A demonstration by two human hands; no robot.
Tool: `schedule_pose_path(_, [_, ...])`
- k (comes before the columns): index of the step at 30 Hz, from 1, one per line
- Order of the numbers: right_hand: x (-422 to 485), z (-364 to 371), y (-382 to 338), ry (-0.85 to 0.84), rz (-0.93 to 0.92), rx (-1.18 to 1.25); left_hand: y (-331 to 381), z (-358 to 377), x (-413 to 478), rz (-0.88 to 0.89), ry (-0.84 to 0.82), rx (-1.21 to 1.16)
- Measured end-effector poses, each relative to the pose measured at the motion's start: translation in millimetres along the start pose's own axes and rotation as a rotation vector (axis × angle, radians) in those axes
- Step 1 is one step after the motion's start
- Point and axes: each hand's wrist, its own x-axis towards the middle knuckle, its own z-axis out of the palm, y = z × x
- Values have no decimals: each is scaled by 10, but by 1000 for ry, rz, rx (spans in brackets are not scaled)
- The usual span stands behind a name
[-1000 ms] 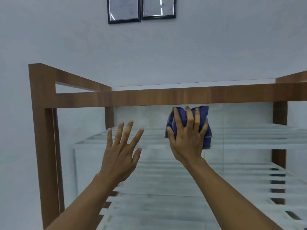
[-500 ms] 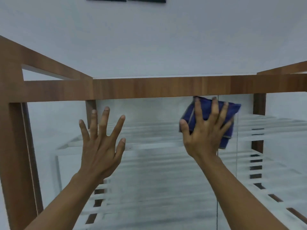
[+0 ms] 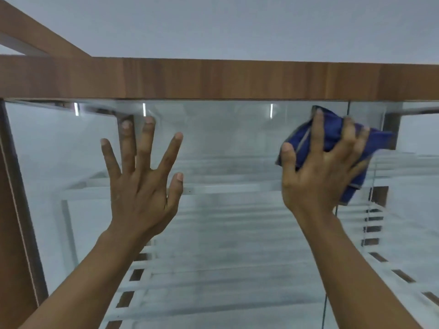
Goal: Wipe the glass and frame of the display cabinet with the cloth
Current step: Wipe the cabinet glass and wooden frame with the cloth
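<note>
A display cabinet with a brown wooden frame (image 3: 213,79) and a front glass pane (image 3: 225,143) fills the view. My right hand (image 3: 318,176) presses a crumpled blue cloth (image 3: 377,143) against the glass just under the top rail, right of centre, with its fingers spread over the cloth. My left hand (image 3: 142,186) is held up against the glass on the left with fingers spread and straight, holding nothing. Whether its palm touches the pane I cannot tell.
The frame's left post (image 3: 11,222) stands at the left edge. White slatted shelves (image 3: 225,233) show behind the glass. A vertical seam between panes (image 3: 324,312) runs down right of my right forearm. A pale wall rises behind the cabinet.
My right hand has slid the cloth to the right along the glass under the top rail. My view has moved closer and lower, so the wall pictures are out of sight.
</note>
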Motion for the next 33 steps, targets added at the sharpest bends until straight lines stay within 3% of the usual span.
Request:
schedule_pose_path(4, [-332, 125, -940, -84, -642, 24, -38, -15, 18, 13, -26, -5])
schedule_pose_path(5, [-344, 130, -977, -99, -732, 34, -47, -21, 12, 14, -34, -7])
schedule_pose_path(6, [-316, 124, -917, -92, -745, 36, -67, -33, -7, 21, -45, -15])
schedule_pose_path(8, [-182, 133, -582, -68, -592, 14, -82, -43, -40, 26, -53, -32])
schedule_pose_path(11, [-291, 37, 174, -24, -65, -16, -59, -43, -366, 85, -93, -75])
schedule_pose_path(13, [-412, -13, 337, -32, 97, 7, 6, -22, -676, 92, -114, -94])
schedule_pose_path(15, [-619, 46, 12, -43, 20, 19, 42, 21, -922, 96, -136, -98])
schedule_pose_path(18, [-1072, 203, -737, -102, -540, 49, 25, 106, -1013, 60, -125, -86])
schedule_pose_path(20, [-1188, 235, -728, -132, -775, 71, 78, 131, -1078, 23, -113, -87])
schedule_pose_path(22, [-1101, 224, -267, -88, -696, 54, 124, 140, -1173, -7, -110, -98])
schedule_pose_path(25, [-1048, 142, 722, -50, -249, 16, 204, 155, -1319, -3, -117, -122])
schedule_pose_path(27, [-1165, 95, 1012, -38, -85, 19, 269, 169, -1442, 9, -125, -135])
schedule_pose_path(29, [-1371, 150, 734, -41, -110, 24, 351, 203, -1609, 11, -134, -136])
schedule_pose_path(33, [-1991, 273, -256, -135, -581, 89, 475, 280, -1835, -29, -128, -145])
